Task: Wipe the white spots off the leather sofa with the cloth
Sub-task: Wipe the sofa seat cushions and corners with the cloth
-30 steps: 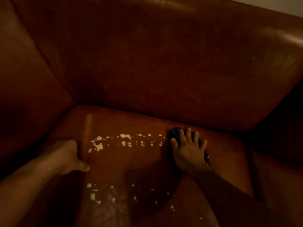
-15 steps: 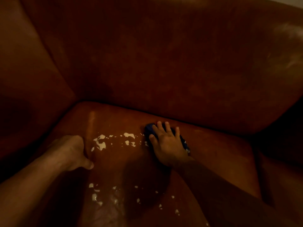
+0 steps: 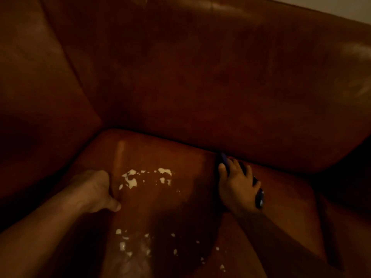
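The brown leather sofa seat (image 3: 281, 197) carries white spots (image 3: 130, 179) in a cluster at its left middle, and a second scatter of spots (image 3: 124, 245) lies nearer to me. My right hand (image 3: 236, 187) lies palm down on a dark blue cloth (image 3: 259, 197) at the back of the seat, close to the backrest crease; only the cloth's edges show around my fingers. The spots lie well to the left of it. My left hand (image 3: 94, 191) presses on the seat's left edge, fingers curled, just left of the upper spots.
The sofa backrest (image 3: 200, 87) rises right behind the right hand. A leather arm cushion (image 3: 40, 107) closes the left side. A dark gap (image 3: 351, 177) opens at the right between cushions. A strip of pale wall (image 3: 341, 7) shows at the top right.
My right hand with the cloth swept left into the upper spots, then drew back right toward the backrest. The spots at the right end of the upper cluster are gone. The left hand stayed.
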`<state>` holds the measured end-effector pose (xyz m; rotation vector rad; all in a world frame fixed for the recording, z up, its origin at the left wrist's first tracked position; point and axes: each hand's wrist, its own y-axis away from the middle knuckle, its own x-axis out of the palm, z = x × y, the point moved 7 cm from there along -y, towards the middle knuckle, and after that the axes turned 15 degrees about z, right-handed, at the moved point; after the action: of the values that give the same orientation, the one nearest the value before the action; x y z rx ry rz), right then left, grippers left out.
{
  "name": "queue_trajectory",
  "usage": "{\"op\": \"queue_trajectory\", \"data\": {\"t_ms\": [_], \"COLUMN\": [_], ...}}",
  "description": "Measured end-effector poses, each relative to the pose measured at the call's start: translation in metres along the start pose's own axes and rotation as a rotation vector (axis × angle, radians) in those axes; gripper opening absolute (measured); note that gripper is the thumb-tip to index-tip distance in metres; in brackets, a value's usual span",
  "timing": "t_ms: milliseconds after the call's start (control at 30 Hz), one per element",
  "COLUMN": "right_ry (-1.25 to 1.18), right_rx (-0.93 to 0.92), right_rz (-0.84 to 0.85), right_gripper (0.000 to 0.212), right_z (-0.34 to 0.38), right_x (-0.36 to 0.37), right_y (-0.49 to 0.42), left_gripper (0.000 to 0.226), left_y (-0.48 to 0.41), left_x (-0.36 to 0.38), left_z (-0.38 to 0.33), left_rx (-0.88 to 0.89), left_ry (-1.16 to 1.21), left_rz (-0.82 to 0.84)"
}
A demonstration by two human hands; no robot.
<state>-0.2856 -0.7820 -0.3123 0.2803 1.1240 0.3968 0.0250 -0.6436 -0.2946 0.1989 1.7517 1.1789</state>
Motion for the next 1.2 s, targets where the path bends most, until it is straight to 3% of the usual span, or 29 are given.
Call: {"op": "queue_trajectory", "data": {"t_ms": [67,300,633,733,767,833,900,1000,1200], "right_ry": [0.058,0.15,0.262,-0.142,-0.325,-0.483,-0.406,-0.107,0.185], "right_rx": [0.038,-0.365,-0.749,-0.644,-0.567,-0.441,-0.312,-0.104,-0.397], "right_rz": [0.104,0.238,0.446,0.501,0.426,0.091,-0.098,0.094,0.298], "right_gripper": [0.05,0.048,0.044,0.034,0.029,0.025,0.034,0.044,0.047], "right_z": [0.005,0.094,0.136,0.134,0.131,0.117,0.103,0.104,0.16], "right_x": [0.018,0.062,0.104,0.089,0.074,0.039,0.018,0.045,0.106], "right_y": [-0.01,-0.011,0.055,0.061,0.057,0.042,0.024,-0.003,-0.005], "left_gripper": [0.05,0.051,0.054,0.055,0.058,0.078,0.097,0.094,0.078], "left_y": [-0.002,-0.001,0.005,0.01,0.011,0.013,0.015,0.015,0.004], "left_x": [0.0,-0.003,0.002,0.002,0.001,0.001,-0.001,-0.001,-0.001], "left_z": [0.0,0.004,0.005,0.007,0.007,0.015,0.025,0.039,0.05], "left_rx": [0.001,0.004,0.025,0.049,0.061,0.068,0.062,0.055,0.083], "left_ry": [0.008,-0.009,-0.022,-0.028,-0.017,-0.016,-0.034,-0.022,0.077], "left_rz": [0.002,0.064,0.011,-0.032,-0.037,-0.036,-0.044,-0.033,0.035]}}
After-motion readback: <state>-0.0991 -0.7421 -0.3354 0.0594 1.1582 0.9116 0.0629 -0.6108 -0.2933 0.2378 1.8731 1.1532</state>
